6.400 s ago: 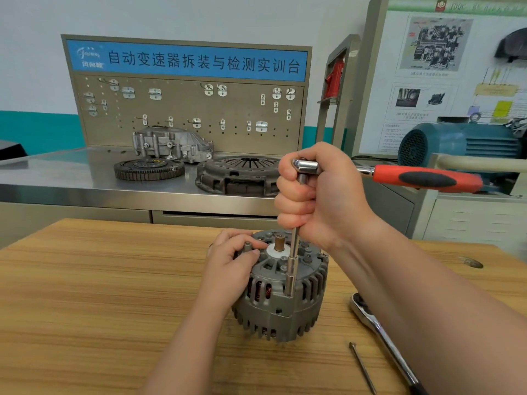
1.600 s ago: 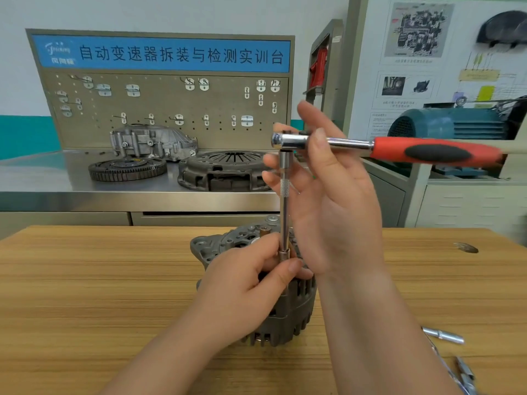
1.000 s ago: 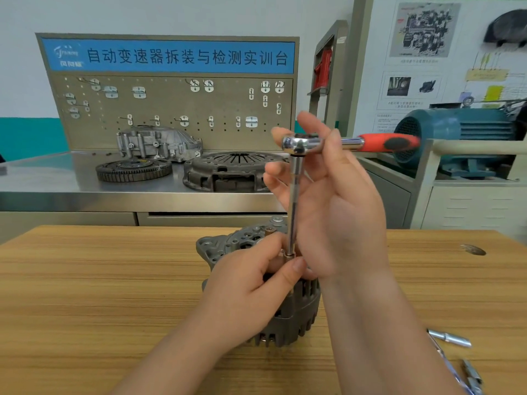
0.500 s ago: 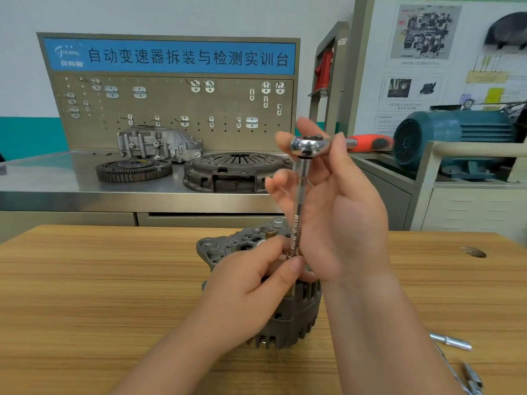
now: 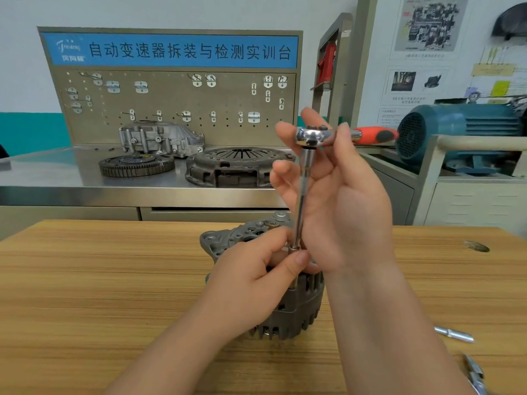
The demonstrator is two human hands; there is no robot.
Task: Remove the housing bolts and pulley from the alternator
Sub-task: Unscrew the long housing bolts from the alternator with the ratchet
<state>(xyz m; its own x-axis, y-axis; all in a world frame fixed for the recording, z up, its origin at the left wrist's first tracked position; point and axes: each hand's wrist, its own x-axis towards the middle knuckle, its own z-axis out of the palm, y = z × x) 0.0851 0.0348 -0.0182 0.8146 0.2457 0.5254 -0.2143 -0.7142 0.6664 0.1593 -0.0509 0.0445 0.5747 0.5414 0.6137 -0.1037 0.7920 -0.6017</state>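
Observation:
The grey finned alternator (image 5: 296, 312) stands upright on the wooden table (image 5: 99, 280), mostly hidden by my hands. A ratchet (image 5: 312, 136) with a red handle carries a long chrome extension (image 5: 302, 201) that runs straight down to the housing top. My right hand (image 5: 342, 201) cradles the ratchet head and extension with its fingers loosely spread around them. My left hand (image 5: 256, 275) pinches the lower tip of the extension at the housing; the bolt under it is hidden.
A chrome bit (image 5: 453, 334) and more chrome tools (image 5: 474, 372) lie on the table at the right. Behind, a steel bench (image 5: 57, 178) carries a flywheel (image 5: 137, 165), a clutch cover (image 5: 236, 166) and a gearbox housing (image 5: 159, 139). A blue motor (image 5: 462, 132) stands at the right.
The red handle has swung away from me, so it looks shorter behind my right hand. Both hands and the alternator stay in place.

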